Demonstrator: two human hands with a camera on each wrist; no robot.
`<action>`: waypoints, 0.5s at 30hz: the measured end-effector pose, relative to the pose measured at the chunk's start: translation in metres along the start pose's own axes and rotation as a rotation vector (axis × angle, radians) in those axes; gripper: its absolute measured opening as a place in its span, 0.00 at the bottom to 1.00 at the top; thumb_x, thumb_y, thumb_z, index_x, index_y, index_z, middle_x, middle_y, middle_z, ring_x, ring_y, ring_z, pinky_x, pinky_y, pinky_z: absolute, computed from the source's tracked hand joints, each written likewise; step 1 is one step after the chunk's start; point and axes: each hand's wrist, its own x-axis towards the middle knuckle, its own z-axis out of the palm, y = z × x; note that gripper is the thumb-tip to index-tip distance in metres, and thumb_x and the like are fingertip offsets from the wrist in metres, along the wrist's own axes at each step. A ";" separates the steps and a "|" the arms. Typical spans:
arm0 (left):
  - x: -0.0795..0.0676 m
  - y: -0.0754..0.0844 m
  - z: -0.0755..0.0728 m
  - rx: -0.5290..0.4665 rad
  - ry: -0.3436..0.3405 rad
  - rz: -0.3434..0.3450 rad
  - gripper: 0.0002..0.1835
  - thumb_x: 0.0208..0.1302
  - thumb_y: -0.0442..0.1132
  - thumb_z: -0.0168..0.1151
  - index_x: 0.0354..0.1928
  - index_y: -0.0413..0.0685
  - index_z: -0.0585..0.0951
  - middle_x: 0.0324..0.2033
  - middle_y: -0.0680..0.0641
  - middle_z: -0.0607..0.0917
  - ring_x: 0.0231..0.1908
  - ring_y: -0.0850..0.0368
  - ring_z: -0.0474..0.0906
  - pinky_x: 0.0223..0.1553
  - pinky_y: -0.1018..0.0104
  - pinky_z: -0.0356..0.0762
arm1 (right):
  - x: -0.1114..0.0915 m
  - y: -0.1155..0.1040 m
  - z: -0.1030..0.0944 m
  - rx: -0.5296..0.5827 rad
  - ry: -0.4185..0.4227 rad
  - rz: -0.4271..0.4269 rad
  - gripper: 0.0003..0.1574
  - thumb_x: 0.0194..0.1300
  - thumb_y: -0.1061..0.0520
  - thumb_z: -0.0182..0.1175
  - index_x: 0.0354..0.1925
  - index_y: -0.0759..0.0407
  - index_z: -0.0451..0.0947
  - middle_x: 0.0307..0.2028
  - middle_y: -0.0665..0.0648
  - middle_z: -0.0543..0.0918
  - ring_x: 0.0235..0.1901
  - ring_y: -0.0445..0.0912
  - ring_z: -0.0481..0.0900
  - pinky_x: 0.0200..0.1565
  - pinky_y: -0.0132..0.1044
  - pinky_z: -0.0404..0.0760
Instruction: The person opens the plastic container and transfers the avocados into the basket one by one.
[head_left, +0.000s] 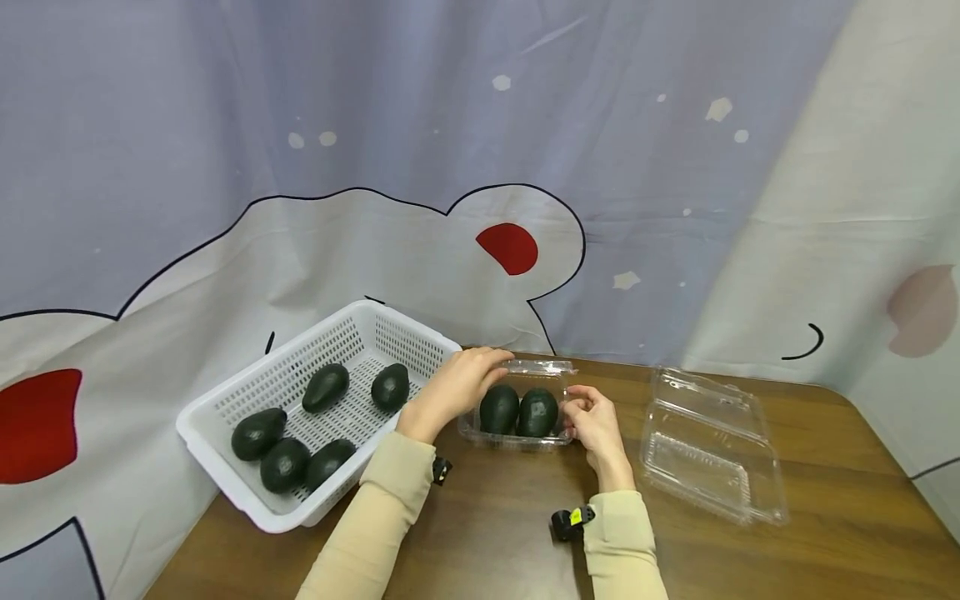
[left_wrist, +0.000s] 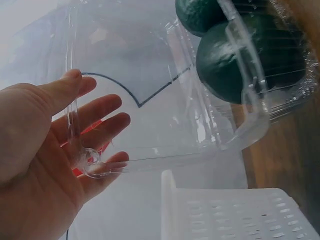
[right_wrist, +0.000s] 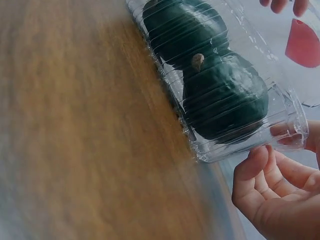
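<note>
Two dark green avocados (head_left: 537, 412) sit side by side in a clear plastic clamshell container (head_left: 517, 439) on the table. Its transparent lid (left_wrist: 145, 125) is raised. My left hand (head_left: 467, 382) holds the lid's edge, thumb on one side and fingers spread behind the plastic, as the left wrist view shows. At the container's right end, my right hand (head_left: 595, 423) grips the side wall; in the right wrist view its thumb (right_wrist: 252, 162) lies along the lower edge and a finger shows through the plastic.
On the left stands a white perforated basket (head_left: 202, 417) with several avocados (head_left: 326, 387) inside. A second clear clamshell (head_left: 712, 450) lies opened out on the wooden table (head_left: 487, 525) to the right. A patterned curtain (head_left: 420, 100) hangs behind the table.
</note>
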 end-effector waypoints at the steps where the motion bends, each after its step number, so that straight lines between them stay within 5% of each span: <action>1: 0.002 0.000 -0.001 -0.001 -0.017 -0.007 0.17 0.73 0.39 0.56 0.60 0.44 0.79 0.54 0.46 0.82 0.55 0.50 0.78 0.57 0.57 0.73 | 0.001 0.000 -0.001 0.001 -0.001 0.004 0.21 0.63 0.71 0.57 0.55 0.71 0.70 0.27 0.51 0.75 0.19 0.39 0.72 0.19 0.27 0.72; 15: 0.024 -0.003 -0.016 -0.040 -0.148 -0.065 0.18 0.74 0.40 0.54 0.62 0.46 0.78 0.55 0.48 0.82 0.57 0.52 0.77 0.60 0.58 0.70 | 0.005 0.006 -0.006 -0.012 -0.016 -0.010 0.19 0.65 0.68 0.60 0.53 0.70 0.72 0.24 0.52 0.76 0.16 0.38 0.71 0.19 0.27 0.72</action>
